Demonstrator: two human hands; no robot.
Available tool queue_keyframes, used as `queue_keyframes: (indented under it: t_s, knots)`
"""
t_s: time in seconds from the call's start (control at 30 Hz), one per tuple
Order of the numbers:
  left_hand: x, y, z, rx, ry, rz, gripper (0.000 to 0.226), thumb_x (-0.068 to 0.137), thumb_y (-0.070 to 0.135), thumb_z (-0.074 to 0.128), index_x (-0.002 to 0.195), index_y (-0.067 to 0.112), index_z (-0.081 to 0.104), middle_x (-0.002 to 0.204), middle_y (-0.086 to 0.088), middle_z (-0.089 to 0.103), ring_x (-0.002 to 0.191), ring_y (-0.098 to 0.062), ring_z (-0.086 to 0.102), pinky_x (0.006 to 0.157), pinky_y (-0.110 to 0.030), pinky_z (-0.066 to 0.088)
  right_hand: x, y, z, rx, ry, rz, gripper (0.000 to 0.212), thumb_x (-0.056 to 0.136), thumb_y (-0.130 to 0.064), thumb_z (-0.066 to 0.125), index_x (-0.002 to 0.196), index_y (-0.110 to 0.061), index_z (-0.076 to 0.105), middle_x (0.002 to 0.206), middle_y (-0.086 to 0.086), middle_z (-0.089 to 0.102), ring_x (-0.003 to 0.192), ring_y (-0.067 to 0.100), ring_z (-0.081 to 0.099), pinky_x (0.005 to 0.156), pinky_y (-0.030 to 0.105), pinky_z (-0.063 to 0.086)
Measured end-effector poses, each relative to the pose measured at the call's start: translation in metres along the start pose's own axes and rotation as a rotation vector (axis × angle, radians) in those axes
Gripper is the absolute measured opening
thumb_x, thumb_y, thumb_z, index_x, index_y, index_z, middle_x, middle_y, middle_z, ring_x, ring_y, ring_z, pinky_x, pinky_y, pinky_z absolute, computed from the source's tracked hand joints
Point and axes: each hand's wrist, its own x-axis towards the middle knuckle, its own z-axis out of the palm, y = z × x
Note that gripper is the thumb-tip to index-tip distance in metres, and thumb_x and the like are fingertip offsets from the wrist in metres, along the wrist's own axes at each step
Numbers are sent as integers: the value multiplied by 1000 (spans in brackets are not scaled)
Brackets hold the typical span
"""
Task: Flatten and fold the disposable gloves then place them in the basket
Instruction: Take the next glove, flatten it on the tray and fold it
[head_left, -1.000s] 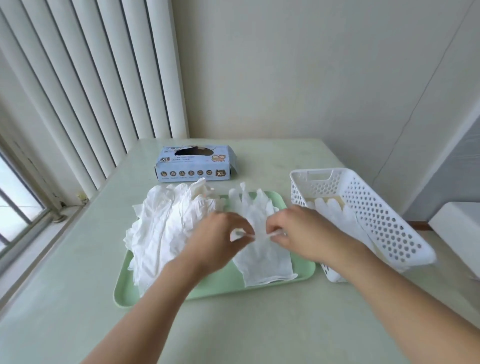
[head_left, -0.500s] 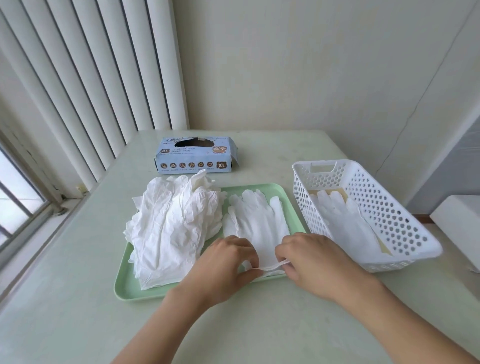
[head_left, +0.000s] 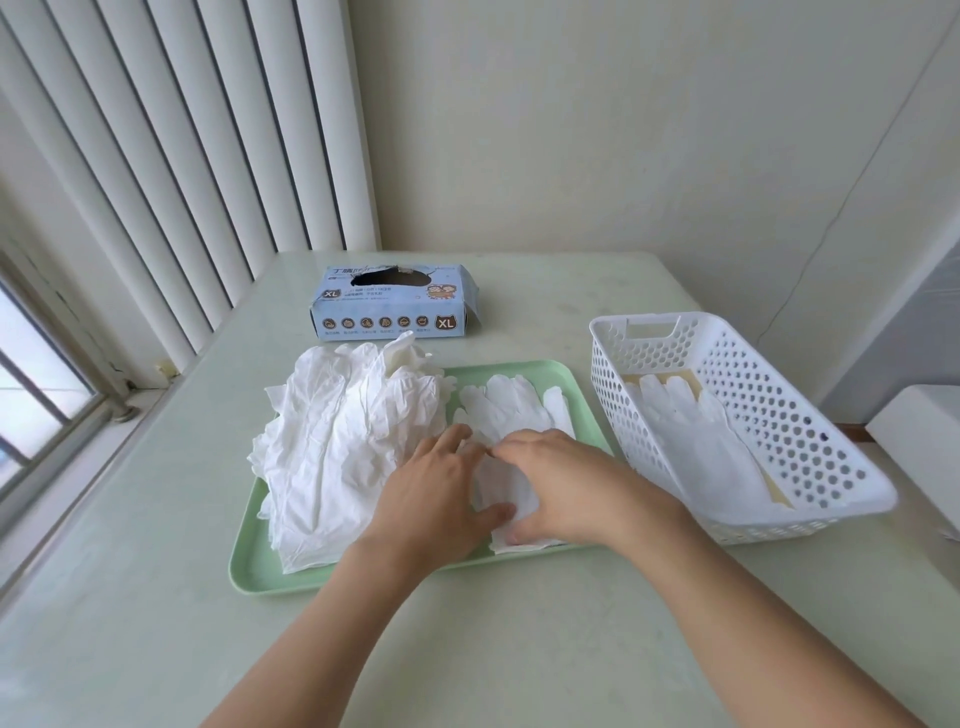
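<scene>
A white disposable glove (head_left: 514, 410) lies flat on the right half of the green tray (head_left: 587, 395), fingers pointing away from me. My left hand (head_left: 431, 499) and my right hand (head_left: 561, 483) both rest on its lower half with fingers spread, pressing it down. A crumpled heap of white gloves (head_left: 348, 447) fills the tray's left half, beside my left hand. The white perforated basket (head_left: 779, 415) stands to the right of the tray, with a flattened glove (head_left: 696, 441) lying inside it.
A blue glove box (head_left: 392, 304) marked XL stands behind the tray. Vertical blinds and a window sill run along the table's left side. A white object (head_left: 919, 441) sits beyond the table's right edge. Bare tabletop (head_left: 467, 649) lies in front of the tray.
Both hands let go of the glove's cuff edge they were pinching and now lie spread on the glove, a little farther up it. The glove lies flat on the tray.
</scene>
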Motion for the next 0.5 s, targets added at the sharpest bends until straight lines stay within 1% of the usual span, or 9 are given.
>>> queue_keyframes:
  t_s: [0.07,0.13,0.17,0.23,0.3,0.33,0.4,0.43,0.5]
  knots:
    - [-3,-1,2,-46,30,-39,74,84,64,67,141,22,48,158,7,31,138,-18,43,102,-31,44,4,6,8,63,-27,-15,85,72,-45,84,146,-33,43,139,-15,48,126,18,47,98,40,49]
    - [-6,-4,4,-99,49,-77,75,81,63,72,135,16,52,155,5,32,133,-19,49,100,-31,46,6,12,10,91,-43,-14,98,73,-47,84,155,-36,32,152,-18,36,137,16,38,109,39,42]
    - [-6,-5,6,-123,51,-88,73,79,63,74,131,15,54,153,4,34,132,-19,50,100,-30,45,7,14,9,86,-61,-9,100,74,-47,84,157,-37,29,157,-19,30,142,16,32,114,39,37]
    - [-8,-8,8,-161,56,-104,70,79,61,75,126,13,56,151,3,38,132,-17,48,101,-27,42,8,14,6,45,-123,-9,96,78,-45,81,157,-42,26,163,-20,21,147,17,20,119,39,29]
    - [-11,-10,9,-199,75,-99,72,79,59,76,130,14,53,149,3,40,134,-16,47,102,-25,40,8,9,3,21,-179,-3,92,81,-42,77,156,-47,23,165,-20,14,149,18,14,119,41,27]
    - [-12,-10,9,-217,85,-81,76,79,57,76,136,16,49,151,4,38,136,-16,45,104,-24,39,8,6,1,3,-200,-1,90,83,-40,74,156,-49,21,166,-20,11,149,19,13,119,42,26]
    - [-14,-9,8,-220,74,-36,82,83,56,73,149,22,39,162,7,26,146,-14,34,109,-22,32,10,1,0,-50,-241,0,87,85,-35,69,155,-52,20,167,-17,8,149,22,12,117,43,27]
    - [-14,-9,8,-203,56,-19,80,86,57,70,151,24,37,167,8,17,149,-14,29,111,-22,30,11,-1,-1,-73,-252,0,86,85,-33,68,154,-54,20,167,-14,7,150,24,12,116,44,26]
    - [-15,-9,8,-163,28,-5,71,88,61,63,146,24,46,170,10,5,150,-14,26,112,-25,31,11,-1,-1,-70,-244,0,86,85,-30,68,153,-55,22,168,-10,7,151,23,12,117,44,26]
